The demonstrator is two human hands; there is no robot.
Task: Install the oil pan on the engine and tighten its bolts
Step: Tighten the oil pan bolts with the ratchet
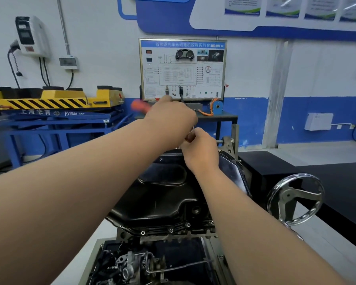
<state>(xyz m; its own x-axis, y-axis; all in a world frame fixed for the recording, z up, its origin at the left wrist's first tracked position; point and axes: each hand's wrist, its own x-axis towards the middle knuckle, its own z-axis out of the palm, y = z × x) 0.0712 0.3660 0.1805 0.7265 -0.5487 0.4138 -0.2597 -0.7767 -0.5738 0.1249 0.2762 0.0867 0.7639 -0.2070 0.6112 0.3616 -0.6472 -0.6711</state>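
Observation:
The black oil pan (162,202) lies on the upturned engine (169,235), with several bolts (171,230) showing along its near flange. Over the pan's far edge, my left hand (171,118) grips a ratchet with a blurred orange handle (139,106) that sticks out to the left. My right hand (199,149) is just below it, fingers pinching the tool's metal socket shaft (190,134). The socket's tip and the bolt beneath it are hidden behind my hands.
A steel handwheel (296,199) of the engine stand sits at the right, by a black bench (317,171). A tray of loose parts (132,264) lies below the engine. A yellow and blue lift table (49,112) and a training board (182,68) stand behind.

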